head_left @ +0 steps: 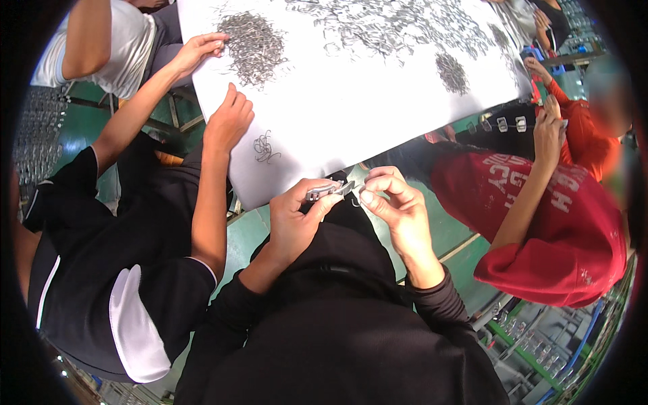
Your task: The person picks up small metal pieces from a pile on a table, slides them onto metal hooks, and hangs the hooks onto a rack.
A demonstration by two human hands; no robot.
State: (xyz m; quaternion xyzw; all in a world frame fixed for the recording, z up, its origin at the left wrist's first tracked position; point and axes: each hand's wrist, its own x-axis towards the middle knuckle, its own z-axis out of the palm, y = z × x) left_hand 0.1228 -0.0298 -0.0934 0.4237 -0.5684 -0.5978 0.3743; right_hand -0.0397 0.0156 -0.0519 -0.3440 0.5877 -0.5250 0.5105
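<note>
In front of my body, just off the table's near edge, my left hand (294, 214) is closed around a small silver metal part (317, 193). A dark flat end (346, 187) sticks out past its thumb toward the other hand. My right hand (401, 210) pinches a thin curved wire piece (357, 200) between thumb and fingertips, close to that flat end. Whether the two touch, I cannot tell. A little heap of similar curved wire pieces (264, 147) lies on the white table (317, 128), beyond my left hand.
A dense wire pile (253, 48) sits at the far left, with a co-worker's hand (202, 50) at it and another hand (231, 120) nearer. More pieces spread across the back (398, 27), plus a smaller pile (451, 73). A person in red (540, 223) is close on my right.
</note>
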